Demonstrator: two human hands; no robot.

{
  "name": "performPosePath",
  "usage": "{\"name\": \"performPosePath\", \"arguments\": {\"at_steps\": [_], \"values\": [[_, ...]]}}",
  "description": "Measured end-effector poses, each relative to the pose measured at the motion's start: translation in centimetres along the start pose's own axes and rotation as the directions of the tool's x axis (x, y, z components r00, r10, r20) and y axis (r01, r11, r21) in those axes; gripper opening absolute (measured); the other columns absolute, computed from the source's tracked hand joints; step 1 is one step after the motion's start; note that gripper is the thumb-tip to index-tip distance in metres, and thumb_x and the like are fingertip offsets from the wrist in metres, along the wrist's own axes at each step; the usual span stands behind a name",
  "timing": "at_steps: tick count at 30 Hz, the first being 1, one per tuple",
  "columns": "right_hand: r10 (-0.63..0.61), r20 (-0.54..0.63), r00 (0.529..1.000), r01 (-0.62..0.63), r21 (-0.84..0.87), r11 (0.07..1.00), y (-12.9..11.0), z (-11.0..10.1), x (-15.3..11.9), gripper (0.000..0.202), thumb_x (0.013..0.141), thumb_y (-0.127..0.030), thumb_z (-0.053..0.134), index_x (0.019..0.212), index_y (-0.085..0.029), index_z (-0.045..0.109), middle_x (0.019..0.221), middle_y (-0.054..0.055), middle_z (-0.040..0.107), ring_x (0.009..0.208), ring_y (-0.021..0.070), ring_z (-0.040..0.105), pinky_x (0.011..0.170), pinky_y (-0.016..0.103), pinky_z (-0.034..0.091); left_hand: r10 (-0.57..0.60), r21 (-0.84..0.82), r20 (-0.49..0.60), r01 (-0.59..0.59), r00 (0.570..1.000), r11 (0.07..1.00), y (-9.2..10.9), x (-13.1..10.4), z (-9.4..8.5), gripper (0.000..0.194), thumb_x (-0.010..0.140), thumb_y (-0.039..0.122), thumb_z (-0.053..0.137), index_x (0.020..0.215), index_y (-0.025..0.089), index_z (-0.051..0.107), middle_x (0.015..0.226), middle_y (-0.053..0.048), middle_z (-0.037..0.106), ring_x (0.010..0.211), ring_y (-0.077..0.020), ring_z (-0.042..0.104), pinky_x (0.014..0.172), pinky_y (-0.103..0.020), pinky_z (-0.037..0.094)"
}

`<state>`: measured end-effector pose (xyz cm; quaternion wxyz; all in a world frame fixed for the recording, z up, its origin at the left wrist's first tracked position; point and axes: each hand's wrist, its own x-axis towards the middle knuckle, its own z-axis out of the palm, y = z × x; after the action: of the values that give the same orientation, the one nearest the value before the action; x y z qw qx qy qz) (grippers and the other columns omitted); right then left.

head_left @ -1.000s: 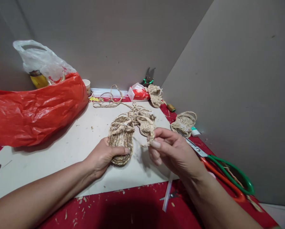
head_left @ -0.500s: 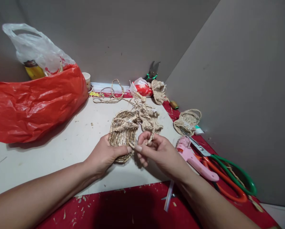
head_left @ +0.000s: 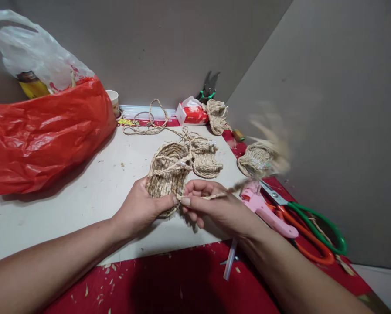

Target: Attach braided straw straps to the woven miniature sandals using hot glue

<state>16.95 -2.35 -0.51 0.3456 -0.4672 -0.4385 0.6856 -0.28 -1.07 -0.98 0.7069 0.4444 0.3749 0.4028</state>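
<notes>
My left hand [head_left: 141, 207] is closed on the left side of a woven straw slipper [head_left: 165, 183], its thumb pressed near the lower right edge. At that same edge my right hand [head_left: 203, 203] pinches a braided straw cord [head_left: 216, 195] between thumb and fingers. The cord runs rightward over the hand, and its loose end is blurred in the air at the right. Just beyond my hands lies a second small woven piece [head_left: 205, 159] on the white board.
A red plastic bag [head_left: 45, 135] fills the left. Rightward lie a pink glue gun [head_left: 267, 213], green-handled scissors [head_left: 319, 226], orange handles [head_left: 319, 253] and another woven piece [head_left: 257, 159]. Behind stand a paper cup [head_left: 113, 101], a tissue pack [head_left: 192, 113] and pliers [head_left: 209, 87].
The cord's loose end has swung from above the small woven piece out to the right. The slipper's lower end is tilted differently, and the camera view has shifted slightly.
</notes>
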Motion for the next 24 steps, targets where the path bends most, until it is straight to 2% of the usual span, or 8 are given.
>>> {"name": "performPosePath", "arguments": {"at_steps": [3, 6, 9, 14, 19, 21, 24], "values": [[-0.014, 0.016, 1.000, 0.012, 0.079, 0.997, 0.26, -0.11, 0.21, 0.028, 0.067, -0.031, 0.078, 0.073, -0.017, 0.054, 0.054, -0.005, 0.058, 0.037, 0.0045, 0.047, 0.033, 0.013, 0.040, -0.003, 0.004, -0.014, 0.003, 1.000, 1.000, 0.24, 0.07, 0.04, 0.022, 0.064, 0.013, 0.075, 0.081, 0.011, 0.061, 0.073, -0.003, 0.063, 0.063, -0.0106, 0.054, 0.060, -0.023, 0.044], [-0.022, 0.014, 1.000, 0.021, 0.100, 0.995, 0.20, 0.02, 0.17, 0.027, 0.064, -0.029, 0.078, 0.068, -0.017, 0.053, 0.050, -0.006, 0.057, 0.033, 0.0035, 0.044, 0.032, 0.013, 0.037, -0.023, -0.042, 0.041, 0.025, 0.999, 0.999, 0.28, 0.08, 0.07, 0.022, 0.065, 0.010, 0.073, 0.085, 0.010, 0.063, 0.077, -0.005, 0.065, 0.066, -0.0128, 0.057, 0.064, -0.025, 0.046], [-0.032, 0.024, 0.999, 0.030, 0.080, 0.996, 0.02, 0.14, 0.05, 0.024, 0.064, -0.026, 0.075, 0.065, -0.017, 0.053, 0.047, -0.007, 0.055, 0.031, 0.0028, 0.041, 0.032, 0.014, 0.036, -0.058, -0.095, 0.075, 0.065, 0.996, 0.993, 0.15, 0.07, 0.08, 0.025, 0.065, 0.008, 0.071, 0.089, 0.010, 0.063, 0.077, -0.007, 0.066, 0.068, -0.0151, 0.060, 0.066, -0.028, 0.048], [-0.028, 0.029, 0.999, 0.026, 0.053, 0.998, 0.03, 0.04, 0.06, 0.019, 0.067, -0.022, 0.070, 0.065, -0.017, 0.053, 0.047, -0.007, 0.055, 0.032, 0.0025, 0.040, 0.034, 0.014, 0.035, -0.073, -0.129, 0.037, 0.078, 0.997, 0.989, 0.10, 0.07, 0.09, 0.027, 0.064, 0.005, 0.070, 0.089, 0.009, 0.064, 0.077, -0.008, 0.068, 0.063, -0.0131, 0.059, 0.062, -0.026, 0.047], [-0.029, 0.001, 1.000, 0.029, -0.045, 0.999, -0.03, 0.29, -0.16, 0.011, 0.068, -0.019, 0.064, 0.070, -0.017, 0.053, 0.054, -0.005, 0.060, 0.037, 0.0047, 0.048, 0.037, 0.015, 0.041, -0.035, -0.139, 0.134, 0.053, 0.990, 0.989, 0.38, -0.08, 0.38, 0.029, 0.065, 0.008, 0.071, 0.093, 0.009, 0.064, 0.082, -0.010, 0.070, 0.066, -0.0166, 0.064, 0.066, -0.030, 0.052], [-0.030, -0.036, 0.999, 0.026, -0.090, 0.996, -0.14, 0.56, -0.31, 0.011, 0.066, -0.018, 0.062, 0.070, -0.018, 0.051, 0.055, -0.005, 0.061, 0.039, 0.0064, 0.051, 0.038, 0.017, 0.042, -0.012, -0.104, 0.106, 0.023, 0.994, 0.994, 0.53, -0.25, 0.60, 0.026, 0.065, 0.009, 0.071, 0.090, 0.010, 0.063, 0.078, -0.007, 0.070, 0.063, -0.0161, 0.064, 0.064, -0.030, 0.053], [-0.034, -0.083, 0.996, 0.023, -0.129, 0.991, -0.28, 0.88, -0.52, 0.014, 0.065, -0.019, 0.062, 0.066, -0.019, 0.048, 0.054, -0.004, 0.061, 0.040, 0.0078, 0.053, 0.038, 0.017, 0.042, 0.037, -0.033, 0.004, -0.037, 0.999, 0.999, 0.76, -0.58, 0.92, 0.022, 0.065, 0.007, 0.070, 0.084, 0.013, 0.060, 0.071, -0.003, 0.069, 0.057, -0.0124, 0.062, 0.059, -0.025, 0.052]]}}
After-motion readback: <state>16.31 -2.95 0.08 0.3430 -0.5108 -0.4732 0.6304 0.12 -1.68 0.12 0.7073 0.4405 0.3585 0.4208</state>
